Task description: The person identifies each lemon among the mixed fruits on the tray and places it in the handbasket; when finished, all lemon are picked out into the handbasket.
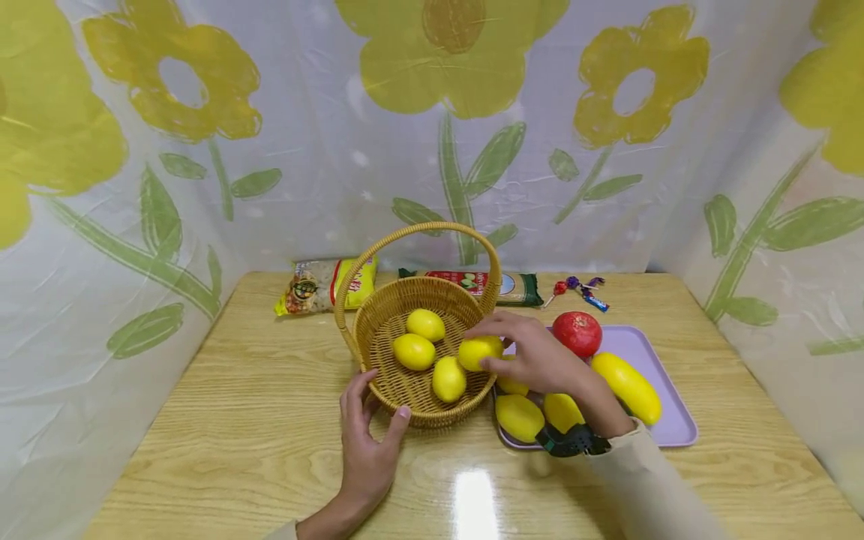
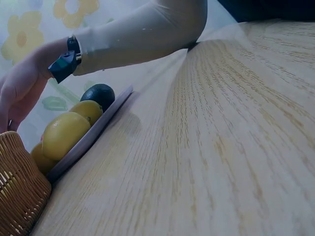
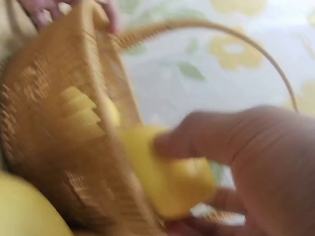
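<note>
A wicker basket (image 1: pixel 389 406) with a tall arched handle stands mid-table, with three lemons (image 1: pixel 414 352) on its bottom. My right hand (image 1: pixel 533 352) pinches another lemon (image 1: pixel 481 351) between thumb and fingers at the basket's right rim. In the right wrist view this lemon (image 3: pixel 167 172) overlaps the rim, blurred. My left hand (image 1: pixel 367 442) holds the basket at its front left, fingers at the rim and thumb along the front wall. Beside the basket, a purple tray (image 1: pixel 675 420) bears more lemons (image 1: pixel 520 418), partly hidden by my right arm.
Also on the tray are a red pomegranate (image 1: pixel 577 334), a long yellow fruit (image 1: pixel 626 388) and a dark green fruit (image 2: pixel 98 96). Behind the basket lie a yellow food bag (image 1: pixel 324 285) and a green-red package (image 1: pixel 516 287). Small wrapped candies (image 1: pixel 574 285) lie at the back right.
</note>
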The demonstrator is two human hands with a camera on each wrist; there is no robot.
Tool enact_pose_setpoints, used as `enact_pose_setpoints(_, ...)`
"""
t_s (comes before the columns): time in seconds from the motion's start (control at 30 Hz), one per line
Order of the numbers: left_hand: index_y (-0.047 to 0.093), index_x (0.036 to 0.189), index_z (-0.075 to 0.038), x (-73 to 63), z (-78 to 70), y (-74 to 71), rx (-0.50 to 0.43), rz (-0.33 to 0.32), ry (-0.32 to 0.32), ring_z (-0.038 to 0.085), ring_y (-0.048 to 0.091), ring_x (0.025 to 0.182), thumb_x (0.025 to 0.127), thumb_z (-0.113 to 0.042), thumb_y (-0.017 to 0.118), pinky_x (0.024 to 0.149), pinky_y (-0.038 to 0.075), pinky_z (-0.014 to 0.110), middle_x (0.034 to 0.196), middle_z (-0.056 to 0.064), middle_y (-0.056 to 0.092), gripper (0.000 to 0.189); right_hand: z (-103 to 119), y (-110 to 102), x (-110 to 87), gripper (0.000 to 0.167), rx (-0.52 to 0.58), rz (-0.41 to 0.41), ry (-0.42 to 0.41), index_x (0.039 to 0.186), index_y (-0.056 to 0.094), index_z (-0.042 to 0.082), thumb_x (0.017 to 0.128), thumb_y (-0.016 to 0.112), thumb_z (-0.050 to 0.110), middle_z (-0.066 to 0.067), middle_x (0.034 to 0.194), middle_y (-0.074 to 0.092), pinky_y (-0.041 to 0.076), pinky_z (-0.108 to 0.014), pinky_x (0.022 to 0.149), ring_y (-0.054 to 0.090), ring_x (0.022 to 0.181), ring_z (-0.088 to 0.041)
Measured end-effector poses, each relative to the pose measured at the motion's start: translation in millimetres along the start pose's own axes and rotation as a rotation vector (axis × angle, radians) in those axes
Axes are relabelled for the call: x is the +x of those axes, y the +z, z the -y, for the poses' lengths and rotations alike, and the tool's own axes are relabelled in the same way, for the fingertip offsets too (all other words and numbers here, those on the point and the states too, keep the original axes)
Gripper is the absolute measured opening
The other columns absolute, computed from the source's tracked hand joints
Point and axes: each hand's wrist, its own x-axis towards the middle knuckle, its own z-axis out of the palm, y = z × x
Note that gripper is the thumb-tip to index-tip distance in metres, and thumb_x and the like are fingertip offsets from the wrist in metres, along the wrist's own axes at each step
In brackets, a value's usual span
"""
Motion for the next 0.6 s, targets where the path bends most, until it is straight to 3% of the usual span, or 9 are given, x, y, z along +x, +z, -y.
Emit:
enact_pose_setpoints(0.13,0.046,0.159,-0.017,-1.0,0.6,-1.1,0.005,-0.005,-0.005,0.047,0.040,0.150,0.097,-0.001,0.077,0.126,0.042,0.028,0.164,0.023,0.036,0.072,19,18,3.5,0.042,-0.045,0.089,-0.012,0.141,0.074,0.013,0.100,0.078,0.015,-0.004,0.140,0.075,0.060,-0.050,0.111,0.070,0.128,-0.026)
enact_pose_setpoints(0.3,0.047,0.159,-0.017,-1.4,0.3,-1.9,0.016,-0.013,-0.009,0.047,0.041,0.150,0.097,-0.004,0.077,0.125,0.044,0.029,0.164,0.019,0.037,0.071,31,28,5.5,0.048,0.151,0.170,-0.068,0.150,0.066,0.013,0.103,0.076,0.016,-0.005,0.148,0.071,0.064,-0.042,0.104,0.074,0.123,-0.027)
enact_pose_setpoints(0.47,0.048,0.158,-0.017,-0.6,-0.7,-1.5,0.027,-0.012,-0.023,0.045,0.041,0.151,0.096,-0.005,0.078,0.123,0.042,0.023,0.164,0.019,0.038,0.070,26,14,-3.2,0.042,0.354,0.088,-0.053,0.146,0.069,0.015,0.105,0.076,0.018,-0.003,0.144,0.072,0.063,-0.043,0.107,0.074,0.124,-0.024)
enact_pose_setpoints(0.6,0.048,0.158,-0.018,-0.8,-1.1,-1.6,0.031,-0.009,-0.026,0.043,0.041,0.152,0.097,-0.007,0.079,0.123,0.041,0.022,0.163,0.016,0.040,0.070,11,-3,-22.0,0.037,0.519,0.010,-0.011,0.143,0.071,0.010,0.107,0.072,0.010,-0.013,0.141,0.073,0.062,-0.034,0.107,0.073,0.125,-0.026)
